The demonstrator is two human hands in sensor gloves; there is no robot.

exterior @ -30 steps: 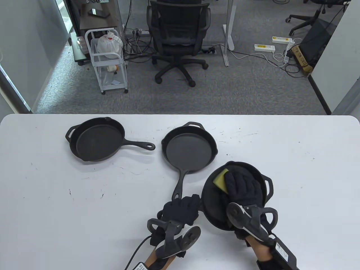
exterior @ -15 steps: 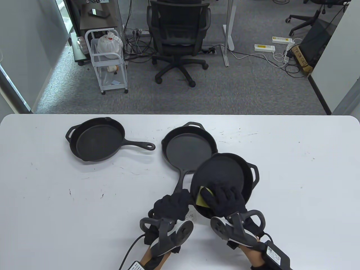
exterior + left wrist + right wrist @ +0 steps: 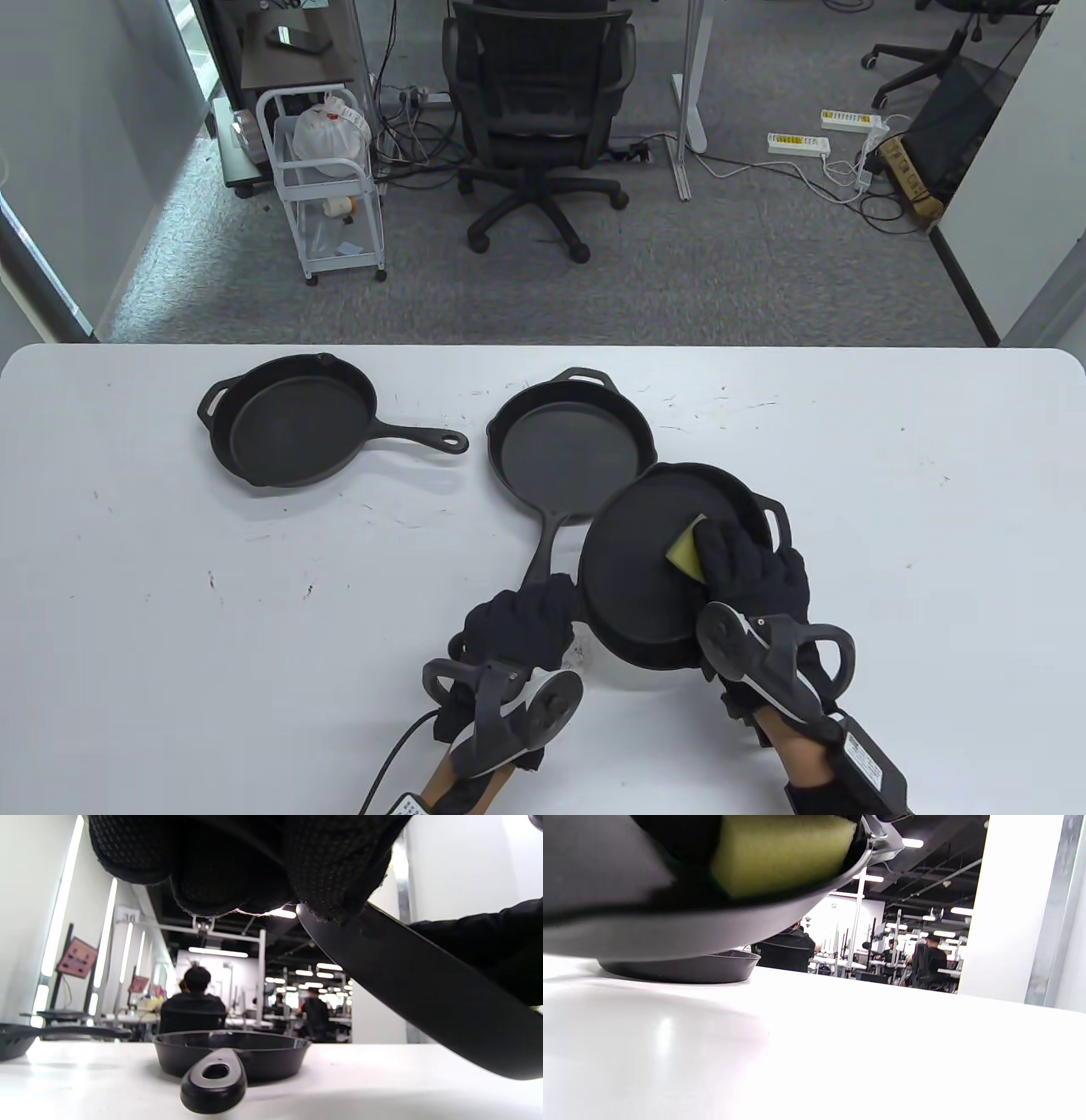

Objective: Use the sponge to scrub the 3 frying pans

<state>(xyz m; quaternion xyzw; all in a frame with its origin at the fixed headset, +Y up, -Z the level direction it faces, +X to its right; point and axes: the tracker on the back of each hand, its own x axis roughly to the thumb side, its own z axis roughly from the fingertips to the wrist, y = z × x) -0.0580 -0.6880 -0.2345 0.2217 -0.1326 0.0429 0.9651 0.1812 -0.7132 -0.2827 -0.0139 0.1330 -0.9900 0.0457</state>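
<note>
Three black cast-iron frying pans are in the table view. One pan (image 3: 288, 420) lies far left, a second pan (image 3: 570, 448) lies at the centre. The third pan (image 3: 645, 577) is lifted and tilted above the table near the front. My left hand (image 3: 522, 624) grips its handle, which the glove hides. My right hand (image 3: 751, 573) presses a yellow sponge (image 3: 685, 550) against the inside of that pan. In the right wrist view the sponge (image 3: 780, 851) sits inside the tilted pan (image 3: 683, 933). The left wrist view shows the held pan (image 3: 424, 993) slanting up off the table.
The centre pan's handle (image 3: 543, 560) points toward my left hand and lies just beside the lifted pan. A white table (image 3: 170, 637) carries small dark specks. An office chair (image 3: 539, 110) and a wire cart (image 3: 327, 182) stand beyond the far edge.
My right hand has slid the sponge from the pan's lower left to its upper right. Over the second, the lifted pan shifted left and farther, close to the centre pan.
</note>
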